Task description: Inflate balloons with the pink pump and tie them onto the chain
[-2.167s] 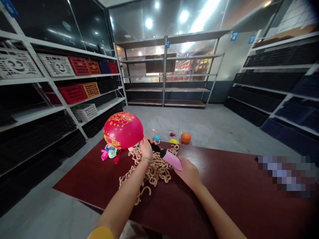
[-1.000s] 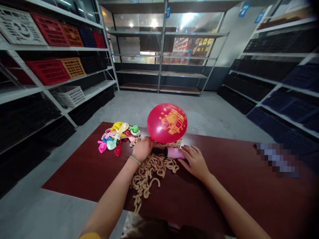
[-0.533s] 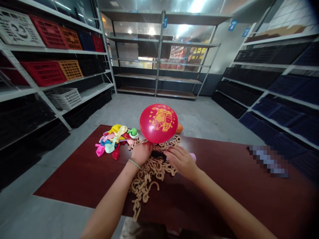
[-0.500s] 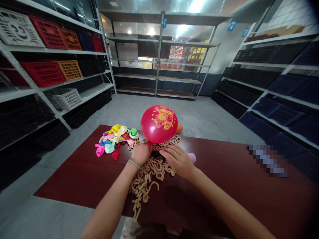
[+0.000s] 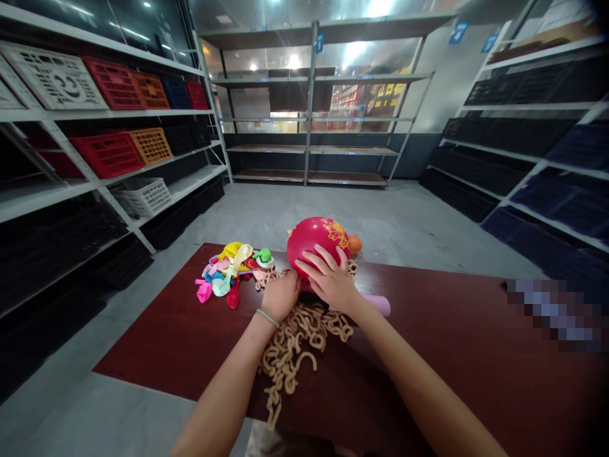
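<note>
Red balloon: one item, inflated, printed in yellow, at the far edge of the table, near its middle.

Head view, entries as I read them from the feed:
- Left hand: curled closed at the balloon's lower left, where the neck should be. The neck itself is hidden, so I judge it pinched, and I cannot tell whether it is knotted.
- Right hand: open, fingers spread flat on the balloon's near face, pressing and not gripping.
- Pink pump: lying on the table just right of the right wrist, in neither hand.
- Beige links: loose tangle under and near both hands, trailing toward the near edge.
- Flat balloons: mixed colours, heaped left of the red one, none inflated.
- Orange balloon: inflated, beyond the far edge.

Progress, my judgement: red balloon filled and off the pump; its closure unconfirmed; the heap untouched.
</note>
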The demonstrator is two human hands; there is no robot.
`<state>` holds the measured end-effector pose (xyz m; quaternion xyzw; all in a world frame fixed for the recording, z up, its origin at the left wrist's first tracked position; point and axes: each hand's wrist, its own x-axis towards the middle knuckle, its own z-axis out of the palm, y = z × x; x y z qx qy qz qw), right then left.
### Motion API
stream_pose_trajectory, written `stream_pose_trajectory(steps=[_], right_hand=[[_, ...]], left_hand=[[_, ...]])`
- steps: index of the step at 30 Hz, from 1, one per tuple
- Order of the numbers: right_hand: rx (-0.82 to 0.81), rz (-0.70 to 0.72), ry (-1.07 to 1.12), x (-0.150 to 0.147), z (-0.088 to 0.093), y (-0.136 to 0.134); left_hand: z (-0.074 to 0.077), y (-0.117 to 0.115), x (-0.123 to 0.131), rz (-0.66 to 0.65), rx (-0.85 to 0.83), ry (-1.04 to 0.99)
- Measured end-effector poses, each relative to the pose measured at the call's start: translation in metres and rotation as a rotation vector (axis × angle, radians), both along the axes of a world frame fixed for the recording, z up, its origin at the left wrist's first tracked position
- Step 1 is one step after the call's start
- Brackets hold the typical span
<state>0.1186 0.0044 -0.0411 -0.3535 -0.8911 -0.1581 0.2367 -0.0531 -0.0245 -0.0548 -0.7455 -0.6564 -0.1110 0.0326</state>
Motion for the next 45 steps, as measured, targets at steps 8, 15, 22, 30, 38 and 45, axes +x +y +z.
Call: stream_pose_trajectory(steps=[8, 15, 22, 30, 38, 45], right_hand=[[0.069, 0.038, 0.061, 0.001, -0.018, 0.007], [0.138, 0.066, 0.096, 0.004, -0.024, 0.014], [0.352, -0.006, 0.183, 0.007, -0.031, 0.018], [0.295, 0.027, 0.201, 0.016, -0.021, 0.016], [0.281, 0.043, 0.099, 0.013, -0.004, -0.001], [0.018, 0.076, 0.071, 0.036, -0.012, -0.046]], left_hand=[[0.002, -0.002, 0.000, -0.076, -0.119, -0.007], [0.006, -0.005, -0.001, -0.137, -0.159, -0.129], [0.000, -0.002, 0.000, -0.165, -0.089, -0.566], [0.003, 0.002, -0.005, -0.143, -0.232, -1.028], [0.005, 0.003, -0.008, -0.171, -0.159, -0.987], [-0.005, 0.006, -0.006, -0.180, -0.094, -0.959]])
